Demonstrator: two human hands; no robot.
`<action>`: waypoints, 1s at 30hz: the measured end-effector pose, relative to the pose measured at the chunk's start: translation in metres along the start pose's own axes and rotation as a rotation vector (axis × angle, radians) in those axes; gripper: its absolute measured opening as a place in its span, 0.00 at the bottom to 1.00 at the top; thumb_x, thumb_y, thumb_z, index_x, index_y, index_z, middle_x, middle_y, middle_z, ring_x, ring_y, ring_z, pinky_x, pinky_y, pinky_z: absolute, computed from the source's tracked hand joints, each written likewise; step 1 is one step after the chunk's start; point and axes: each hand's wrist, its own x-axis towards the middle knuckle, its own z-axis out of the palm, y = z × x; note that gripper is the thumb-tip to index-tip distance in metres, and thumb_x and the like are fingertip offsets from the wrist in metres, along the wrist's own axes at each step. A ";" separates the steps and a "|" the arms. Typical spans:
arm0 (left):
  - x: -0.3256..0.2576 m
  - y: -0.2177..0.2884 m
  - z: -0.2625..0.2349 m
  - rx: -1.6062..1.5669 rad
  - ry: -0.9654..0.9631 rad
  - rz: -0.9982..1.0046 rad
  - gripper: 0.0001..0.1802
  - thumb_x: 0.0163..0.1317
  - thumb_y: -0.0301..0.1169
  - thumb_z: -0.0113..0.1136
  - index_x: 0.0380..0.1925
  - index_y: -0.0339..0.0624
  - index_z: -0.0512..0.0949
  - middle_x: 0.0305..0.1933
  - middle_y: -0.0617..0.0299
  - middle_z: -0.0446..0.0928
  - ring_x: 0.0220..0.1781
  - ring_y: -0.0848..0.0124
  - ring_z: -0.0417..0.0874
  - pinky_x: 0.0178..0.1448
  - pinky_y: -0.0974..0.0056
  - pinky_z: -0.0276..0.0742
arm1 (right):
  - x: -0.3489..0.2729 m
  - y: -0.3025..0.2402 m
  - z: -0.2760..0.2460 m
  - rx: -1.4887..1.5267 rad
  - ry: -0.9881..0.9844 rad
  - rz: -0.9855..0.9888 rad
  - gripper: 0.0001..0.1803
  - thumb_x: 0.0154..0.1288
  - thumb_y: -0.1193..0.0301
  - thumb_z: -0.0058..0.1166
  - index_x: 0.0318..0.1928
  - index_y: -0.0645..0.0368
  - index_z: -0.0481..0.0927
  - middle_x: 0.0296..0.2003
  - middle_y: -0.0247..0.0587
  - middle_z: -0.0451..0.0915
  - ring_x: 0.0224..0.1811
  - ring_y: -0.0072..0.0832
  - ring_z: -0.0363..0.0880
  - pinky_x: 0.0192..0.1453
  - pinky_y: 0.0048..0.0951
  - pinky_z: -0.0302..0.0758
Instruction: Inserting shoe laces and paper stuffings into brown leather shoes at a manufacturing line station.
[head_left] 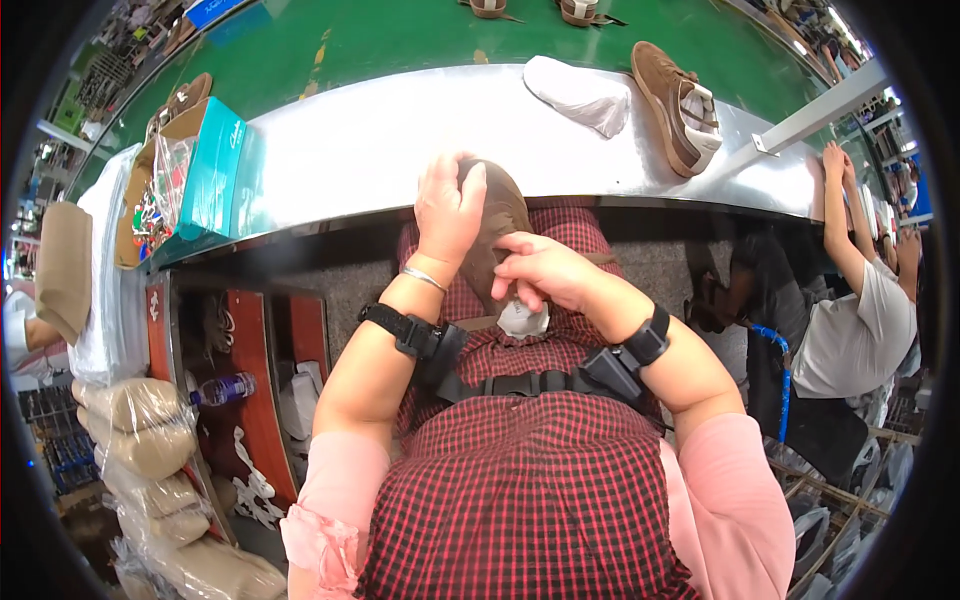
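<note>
We seem to be adjusting the brown shoe between our straighter-fingered left hand and curled right hand; whether either grips, we cannot tell. Next calls for steadying it.

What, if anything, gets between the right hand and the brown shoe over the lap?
Nothing visible does: the right hand is right at the shoe, and the left hand is at its far end, not between them.
</note>
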 end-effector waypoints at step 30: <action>0.006 -0.001 -0.006 -0.068 -0.086 0.043 0.15 0.60 0.33 0.54 0.46 0.39 0.74 0.47 0.52 0.76 0.50 0.58 0.76 0.56 0.60 0.70 | -0.035 0.001 -0.012 0.304 -0.413 0.327 0.18 0.67 0.64 0.51 0.20 0.48 0.64 0.11 0.21 0.59 0.09 0.14 0.54 0.12 0.19 0.49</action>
